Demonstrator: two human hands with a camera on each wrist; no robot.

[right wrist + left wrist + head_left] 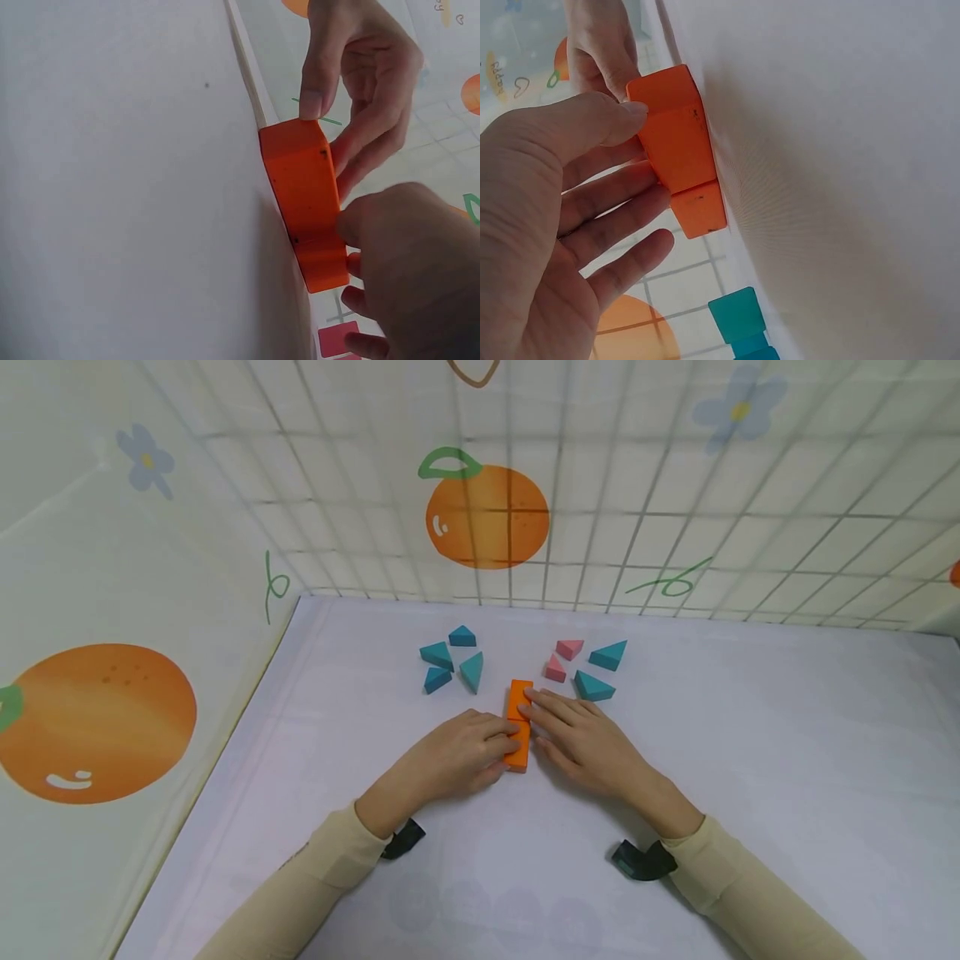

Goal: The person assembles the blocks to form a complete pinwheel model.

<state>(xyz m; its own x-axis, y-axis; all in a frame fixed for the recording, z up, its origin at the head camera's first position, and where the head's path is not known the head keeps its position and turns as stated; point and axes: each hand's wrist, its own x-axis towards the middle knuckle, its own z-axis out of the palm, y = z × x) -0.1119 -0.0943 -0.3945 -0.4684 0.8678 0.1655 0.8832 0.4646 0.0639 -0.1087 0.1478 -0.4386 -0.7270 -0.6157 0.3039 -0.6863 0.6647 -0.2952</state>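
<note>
Two orange blocks, a far one (519, 700) and a near one (517, 753), lie end to end with a thin seam between them. My left hand (461, 752) pinches the near block, its thumb at the near end and its fingertips on the top and left side. In the left wrist view that orange block (679, 142) is beside the thumb. My right hand (596, 743) touches the far block with extended fingertips along its right edge. Its thumb is lower, beside the near block. In the right wrist view the blocks (304, 195) partly hide its fingers.
Several teal triangular blocks (472, 672) lie behind and left of the orange pair. Behind and right are two pink triangular blocks (556, 668) and two larger teal ones (594, 686). A patterned curtain over a wire grid (637, 510) borders the table's (787, 760) back.
</note>
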